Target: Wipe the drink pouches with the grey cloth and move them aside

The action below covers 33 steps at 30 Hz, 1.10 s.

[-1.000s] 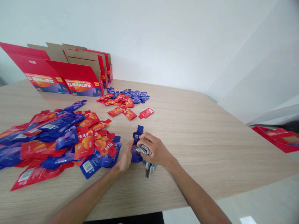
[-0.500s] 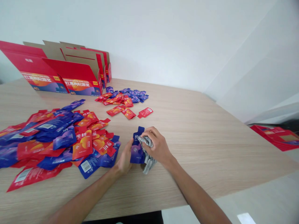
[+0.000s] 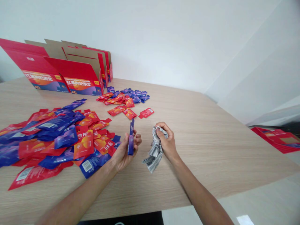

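Observation:
My left hand (image 3: 125,151) is closed on a blue-purple pouch (image 3: 131,139), which is turned edge-on so that only its narrow side shows. To its right, my right hand (image 3: 167,140) grips a crumpled grey striped cloth (image 3: 156,148), whose loose end hangs down over the table. Cloth and pouch are apart. Left of my left hand lies a large heap of red and blue pouches (image 3: 83,143). Farther back is a smaller group of red and blue pouches (image 3: 128,97), and a single red pouch (image 3: 146,112) lies face down at its near right.
Open red printed cartons (image 3: 82,76) stand at the back left against the white wall (image 3: 164,40). The wooden table (image 3: 211,137) stretches to the right. Beyond its right edge, a red box (image 3: 276,137) sits lower down.
My right hand has drawn the cloth off the pouch and moved right. My left hand has turned the pouch from facing me to edge-on.

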### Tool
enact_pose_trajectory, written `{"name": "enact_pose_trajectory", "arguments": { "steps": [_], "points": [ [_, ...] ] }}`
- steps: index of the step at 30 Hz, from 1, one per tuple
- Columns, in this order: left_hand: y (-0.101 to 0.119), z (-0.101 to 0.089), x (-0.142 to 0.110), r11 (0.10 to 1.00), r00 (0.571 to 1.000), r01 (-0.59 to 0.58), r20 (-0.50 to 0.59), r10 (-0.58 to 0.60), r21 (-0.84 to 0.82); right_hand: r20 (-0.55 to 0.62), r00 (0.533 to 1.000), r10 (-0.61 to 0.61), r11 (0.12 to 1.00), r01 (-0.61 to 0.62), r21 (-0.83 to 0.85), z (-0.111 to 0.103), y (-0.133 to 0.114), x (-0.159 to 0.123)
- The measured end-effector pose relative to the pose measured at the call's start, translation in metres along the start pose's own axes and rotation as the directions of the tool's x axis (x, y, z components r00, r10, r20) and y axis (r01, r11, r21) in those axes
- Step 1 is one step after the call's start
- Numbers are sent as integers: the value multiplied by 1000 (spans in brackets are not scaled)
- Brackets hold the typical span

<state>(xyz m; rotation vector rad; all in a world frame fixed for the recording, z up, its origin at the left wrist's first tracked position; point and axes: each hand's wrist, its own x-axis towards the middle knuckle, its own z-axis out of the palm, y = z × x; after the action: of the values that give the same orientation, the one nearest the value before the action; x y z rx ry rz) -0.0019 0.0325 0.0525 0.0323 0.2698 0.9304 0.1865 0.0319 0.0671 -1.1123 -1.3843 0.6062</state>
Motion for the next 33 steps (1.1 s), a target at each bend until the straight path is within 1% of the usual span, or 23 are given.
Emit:
{"name": "enact_pose_trajectory", "arguments": {
  "steps": [2, 3, 5, 7, 10, 13, 17, 20, 22, 23, 24, 27, 28, 29, 30, 31, 33],
  "points": [
    [2, 1, 0, 1000, 998, 1, -70, -3, -24, 6, 998, 56, 996, -56, 63, -1, 1, -1],
    [2, 1, 1, 1000, 995, -7, -103, 6, -8, 6, 999, 51, 996, -52, 72, -1, 1, -1],
    [0, 2, 2, 997, 988, -35, -146, 44, 64, 4, 1000, -24, 999, 24, 47, -1, -2, 0],
    [-3, 1, 5, 985, 984, -63, -153, 88, 161, 15, 990, -140, 990, 140, 1, -2, -5, 0],
    [-8, -4, 10, 948, 983, -65, -143, 115, 311, 84, 960, -265, 962, 269, -38, -2, -10, -1],
    [-13, -9, 12, 909, 978, -75, -146, 147, 410, 172, 929, -329, 936, 345, -70, -1, -13, -4],
    [-18, -10, 10, 894, 976, -119, -115, 186, 432, 315, 880, -355, 887, 424, -184, 4, -9, -9],
    [-22, -9, 8, 895, 978, -146, -76, 195, 422, 421, 846, -327, 824, 474, -310, 9, -2, -11],
    [-22, -10, 8, 895, 975, -164, -67, 210, 414, 473, 829, -298, 791, 492, -363, 12, 1, -13],
    [-22, -11, 9, 897, 972, -173, -74, 221, 406, 507, 813, -286, 778, 506, -373, 13, 2, -14],
    [-21, -11, 9, 900, 969, -181, -87, 233, 397, 550, 788, -278, 766, 527, -368, 14, 2, -15],
    [-17, -11, 10, 904, 962, -178, -123, 242, 388, 679, 678, -281, 733, 608, -305, 17, -1, -18],
    [-16, -11, 10, 905, 964, -171, -124, 235, 389, 703, 652, -284, 724, 627, -288, 17, -2, -19],
    [-15, -11, 10, 907, 966, -164, -122, 227, 389, 714, 639, -287, 716, 638, -283, 18, -2, -19],
    [-15, -11, 10, 908, 967, -163, -120, 225, 387, 711, 640, -290, 712, 641, -287, 18, -3, -20],
    [-15, -11, 10, 909, 968, -163, -116, 222, 385, 695, 656, -293, 711, 636, -301, 18, -3, -19],
    [-17, -13, 10, 910, 971, -160, -105, 214, 382, 629, 717, -300, 718, 604, -346, 16, -2, -18]
  ]
}}
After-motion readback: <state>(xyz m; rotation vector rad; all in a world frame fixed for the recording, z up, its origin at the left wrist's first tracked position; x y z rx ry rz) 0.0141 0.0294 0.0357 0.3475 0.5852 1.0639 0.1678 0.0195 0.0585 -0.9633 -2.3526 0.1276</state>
